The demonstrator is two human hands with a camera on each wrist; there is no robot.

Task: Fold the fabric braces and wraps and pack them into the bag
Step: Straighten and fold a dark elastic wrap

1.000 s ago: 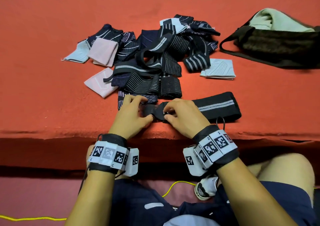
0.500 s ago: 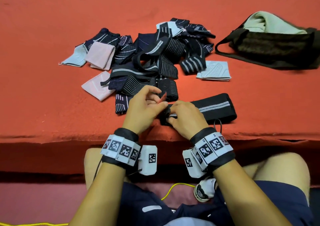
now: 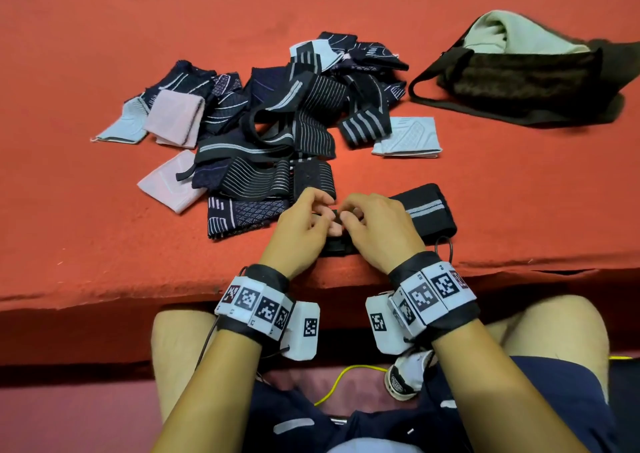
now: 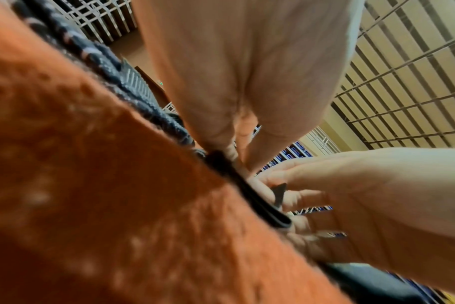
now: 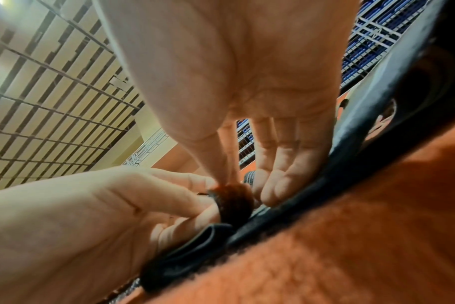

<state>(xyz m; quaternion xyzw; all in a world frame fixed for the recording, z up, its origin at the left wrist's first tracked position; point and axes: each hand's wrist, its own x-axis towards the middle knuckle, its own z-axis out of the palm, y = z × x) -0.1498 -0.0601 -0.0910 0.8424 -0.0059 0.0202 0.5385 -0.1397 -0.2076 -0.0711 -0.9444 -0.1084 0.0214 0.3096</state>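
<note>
I am looking at a red-orange table cover. The wrap by my fingers is showing black with a grey stripe. The pile is mixing black and navy pieces with white stripes, plus pale pink and pale blue ones. The bag is showing dark brown, with pale green cloth inside.

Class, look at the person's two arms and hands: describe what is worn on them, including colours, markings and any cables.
Both arms are bare, without sleeves. The left hand and right hand are ungloved. Each wrist carries a black strap with white blocks printed with black square codes: left band, right band. Thin dark cables run from both bands.
</note>
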